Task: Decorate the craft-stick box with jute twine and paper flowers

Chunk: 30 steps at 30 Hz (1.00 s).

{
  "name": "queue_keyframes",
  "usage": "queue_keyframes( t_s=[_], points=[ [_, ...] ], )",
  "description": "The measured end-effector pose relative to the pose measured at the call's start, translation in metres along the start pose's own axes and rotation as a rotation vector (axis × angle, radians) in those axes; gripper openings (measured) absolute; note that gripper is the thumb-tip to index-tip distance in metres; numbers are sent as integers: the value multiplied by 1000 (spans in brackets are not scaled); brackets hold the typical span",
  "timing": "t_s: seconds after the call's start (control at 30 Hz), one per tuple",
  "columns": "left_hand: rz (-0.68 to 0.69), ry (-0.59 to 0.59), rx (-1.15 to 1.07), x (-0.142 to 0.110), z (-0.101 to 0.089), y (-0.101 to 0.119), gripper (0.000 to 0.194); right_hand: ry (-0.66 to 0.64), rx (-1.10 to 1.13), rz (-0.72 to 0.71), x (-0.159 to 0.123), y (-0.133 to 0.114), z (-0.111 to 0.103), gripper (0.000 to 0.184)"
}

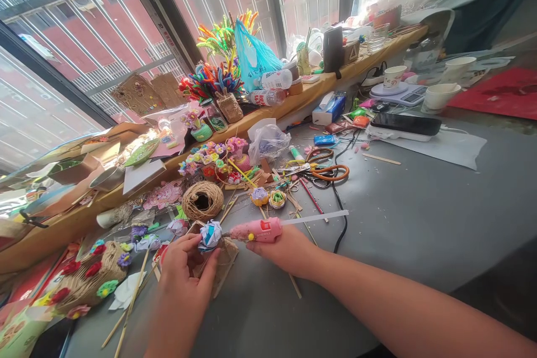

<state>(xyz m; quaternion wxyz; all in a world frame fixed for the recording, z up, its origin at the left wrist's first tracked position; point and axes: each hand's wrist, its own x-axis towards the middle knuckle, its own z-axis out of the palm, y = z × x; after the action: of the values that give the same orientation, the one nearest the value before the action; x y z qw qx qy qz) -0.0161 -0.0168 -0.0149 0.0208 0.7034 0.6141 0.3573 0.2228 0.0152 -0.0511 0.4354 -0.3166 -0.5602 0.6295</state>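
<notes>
My left hand is closed on a small blue-and-white paper flower, pinched between thumb and fingers above a brown cardboard piece. My right hand grips a pink glue gun lying sideways, its nozzle touching the flower's right side. A clear glue stick pokes out of the gun's back toward the right. Both hands are over the grey table near its left end.
A twine ball, two small paper flowers, orange-handled scissors, wooden skewers and a black cable lie just beyond. A twine basket with flowers sits left. Phone, cups and a scale stand far right; a cluttered wooden sill runs behind.
</notes>
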Motion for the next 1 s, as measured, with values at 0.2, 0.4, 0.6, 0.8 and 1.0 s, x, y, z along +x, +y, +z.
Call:
queue_keyframes(
  t_s=[0.2, 0.4, 0.6, 0.8, 1.0],
  points=[
    [-1, 4, -6, 0, 0, 0, 42, 6, -30, -6, 1, -1, 0, 36],
    [12, 4, -2, -1, 0, -4, 43, -20, -10, -41, 2, -4, -1, 37],
    [31, 15, -24, 0, 1, -5, 42, -20, -39, -20, 1, -5, -1, 36],
    [34, 19, -33, 0, 1, -6, 43, -16, -36, -22, 2, -2, -2, 38],
    [57, 25, -67, 1, 2, -8, 40, -21, -16, -3, -1, -7, -2, 38]
  ],
)
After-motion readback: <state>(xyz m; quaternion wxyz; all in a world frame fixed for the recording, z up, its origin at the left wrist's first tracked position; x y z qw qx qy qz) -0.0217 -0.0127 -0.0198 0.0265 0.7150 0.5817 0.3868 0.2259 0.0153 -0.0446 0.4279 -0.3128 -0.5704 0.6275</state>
